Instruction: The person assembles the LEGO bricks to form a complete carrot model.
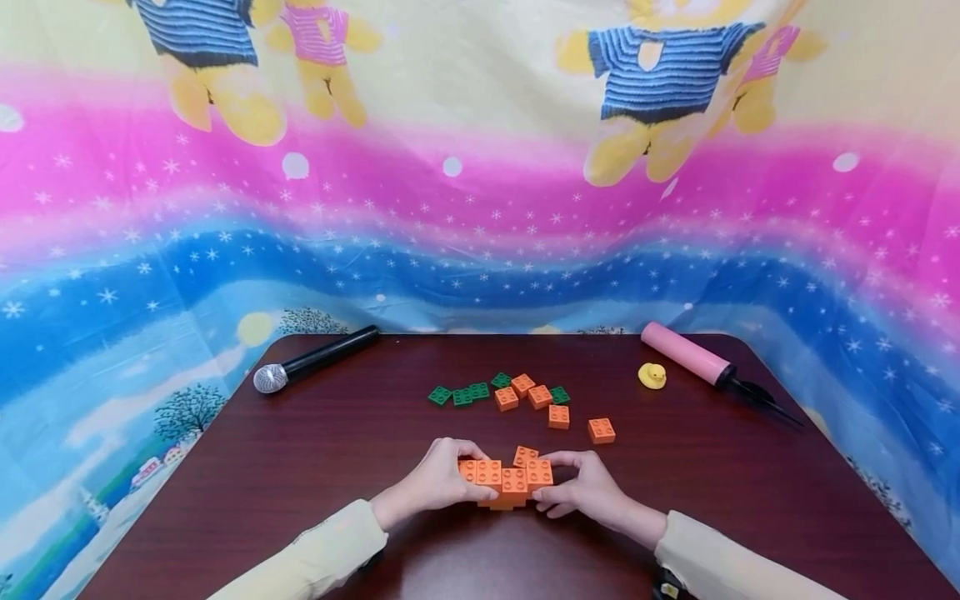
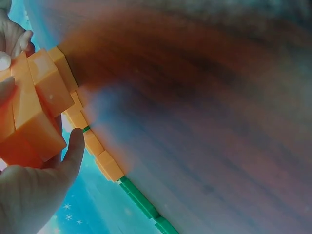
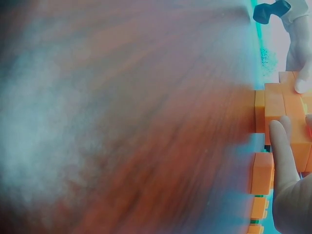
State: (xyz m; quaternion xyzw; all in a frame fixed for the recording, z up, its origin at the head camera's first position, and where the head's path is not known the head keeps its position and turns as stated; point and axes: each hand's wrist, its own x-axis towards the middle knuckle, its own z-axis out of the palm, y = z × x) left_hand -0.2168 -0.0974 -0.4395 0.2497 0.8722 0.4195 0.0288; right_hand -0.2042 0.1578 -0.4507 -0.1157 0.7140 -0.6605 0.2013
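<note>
Joined orange toy bricks (image 1: 513, 481) form a stepped block close over the near middle of the table, held between both hands. My left hand (image 1: 442, 479) grips its left end, with the thumb along the near side and fingers behind. At the right end, my right hand (image 1: 588, 492) pinches a brick between thumb and fingers. One orange brick (image 1: 526, 455) sits at a slant at the back of the block. The left wrist view shows the block (image 2: 29, 112) close up; in the right wrist view its edge bricks (image 3: 287, 114) show beside the fingers.
Beyond the hands lie several loose orange bricks (image 1: 558, 417) and green bricks (image 1: 461, 396). A black microphone (image 1: 322, 358) rests at the back left. Back right are a yellow rubber duck (image 1: 652, 376) and a pink hand pump (image 1: 686, 352). A patterned cloth (image 1: 480, 250) hangs behind the table (image 1: 300, 450).
</note>
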